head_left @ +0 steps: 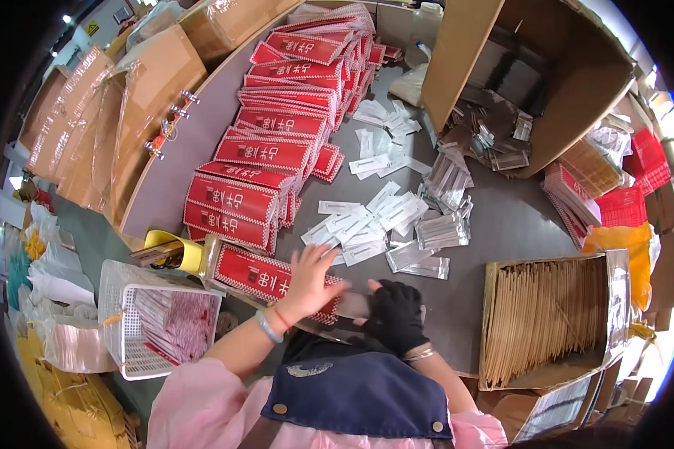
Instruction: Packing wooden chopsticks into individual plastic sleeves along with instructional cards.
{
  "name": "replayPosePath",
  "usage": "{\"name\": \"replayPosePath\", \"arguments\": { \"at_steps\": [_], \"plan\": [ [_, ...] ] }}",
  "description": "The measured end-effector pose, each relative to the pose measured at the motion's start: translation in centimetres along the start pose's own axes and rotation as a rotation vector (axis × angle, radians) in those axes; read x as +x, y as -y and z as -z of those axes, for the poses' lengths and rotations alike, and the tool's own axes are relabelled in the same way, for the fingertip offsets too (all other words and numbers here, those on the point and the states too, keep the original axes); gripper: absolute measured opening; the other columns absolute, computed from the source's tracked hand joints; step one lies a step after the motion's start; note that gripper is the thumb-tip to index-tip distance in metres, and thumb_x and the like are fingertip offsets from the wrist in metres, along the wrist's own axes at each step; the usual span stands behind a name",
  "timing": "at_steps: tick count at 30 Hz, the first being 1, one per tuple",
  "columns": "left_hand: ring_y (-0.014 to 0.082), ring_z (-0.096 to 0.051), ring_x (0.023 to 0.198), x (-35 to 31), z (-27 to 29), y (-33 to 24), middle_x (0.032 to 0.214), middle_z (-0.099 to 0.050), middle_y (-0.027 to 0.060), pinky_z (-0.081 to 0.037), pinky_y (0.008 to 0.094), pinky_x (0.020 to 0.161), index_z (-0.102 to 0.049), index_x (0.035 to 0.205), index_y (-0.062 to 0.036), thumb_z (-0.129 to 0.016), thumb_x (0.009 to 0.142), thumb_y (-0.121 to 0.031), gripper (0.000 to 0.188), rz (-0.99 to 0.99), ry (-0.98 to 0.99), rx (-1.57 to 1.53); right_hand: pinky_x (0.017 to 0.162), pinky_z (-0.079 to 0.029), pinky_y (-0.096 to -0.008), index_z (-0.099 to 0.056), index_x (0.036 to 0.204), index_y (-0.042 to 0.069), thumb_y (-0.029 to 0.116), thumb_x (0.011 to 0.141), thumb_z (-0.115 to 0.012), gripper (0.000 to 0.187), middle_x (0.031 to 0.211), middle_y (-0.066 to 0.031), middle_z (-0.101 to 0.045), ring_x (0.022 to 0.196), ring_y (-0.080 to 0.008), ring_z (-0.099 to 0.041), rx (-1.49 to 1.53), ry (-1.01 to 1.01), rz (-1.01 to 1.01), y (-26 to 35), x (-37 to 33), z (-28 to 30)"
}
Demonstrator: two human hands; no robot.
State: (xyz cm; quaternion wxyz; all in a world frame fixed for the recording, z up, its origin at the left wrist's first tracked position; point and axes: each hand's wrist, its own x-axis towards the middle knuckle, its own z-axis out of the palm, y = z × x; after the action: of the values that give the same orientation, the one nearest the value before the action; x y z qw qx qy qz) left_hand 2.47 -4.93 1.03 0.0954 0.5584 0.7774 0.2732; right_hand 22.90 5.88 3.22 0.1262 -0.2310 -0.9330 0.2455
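Note:
My left hand [307,288], bare with a wristband and a red string at the wrist, has its fingers spread over the right end of a red printed paper sleeve [251,271] at the table's near edge. My right hand [398,317] wears a black glove with bare fingertips and is curled around a pale flat packet [356,305], which is blurred and partly hidden by the glove. Ahead of both hands lie loose white paper packets [348,224]. Beside them are clear-wrapped silvery packets [442,230].
Overlapping red sleeves [266,153] fill the table's left side. An open carton [457,67] lies at the far right with silvery packets inside. A box of brown cards [550,322] stands near right. At left are a yellow container [174,251] and a white basket [116,322].

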Motion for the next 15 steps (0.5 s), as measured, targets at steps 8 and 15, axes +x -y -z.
{"name": "replayPosePath", "arguments": {
  "at_steps": [8, 15],
  "plan": [
    [0.0342, -0.065, 0.085, 8.6, -2.6, 1.8, 0.088, -0.066, 0.0144, -0.052, 0.0466, 0.075, -0.07, 0.088, -0.006, -0.066, 0.082, -0.022, 0.017, 0.091, 0.027, 0.054, 0.095, -0.046, -0.0427, -0.061, 0.118, 0.004, 0.008, 0.07, -0.079, 0.052, 0.117, -0.0167, -0.061, 0.109, -0.0362, -0.057, -0.134, -0.376, -0.425, -8.0, -7.7, 9.1],
    [0.0348, -0.059, 0.079, 9.2, -3.6, -1.4, 0.08, -0.06, 0.0133, -0.049, 0.0468, 0.07, -0.061, 0.08, -0.0045, -0.062, 0.084, -0.01, 0.006, -0.009, -0.149, -0.03, 0.096, -0.047, -0.0406, -0.062, 0.117, -0.002, 0.024, 0.086, -0.071, 0.041, 0.118, -0.0175, -0.063, 0.111, -0.0337, -0.059, -0.324, -0.684, -1.0, -18.0, -19.6, 12.9]
  ]
}}
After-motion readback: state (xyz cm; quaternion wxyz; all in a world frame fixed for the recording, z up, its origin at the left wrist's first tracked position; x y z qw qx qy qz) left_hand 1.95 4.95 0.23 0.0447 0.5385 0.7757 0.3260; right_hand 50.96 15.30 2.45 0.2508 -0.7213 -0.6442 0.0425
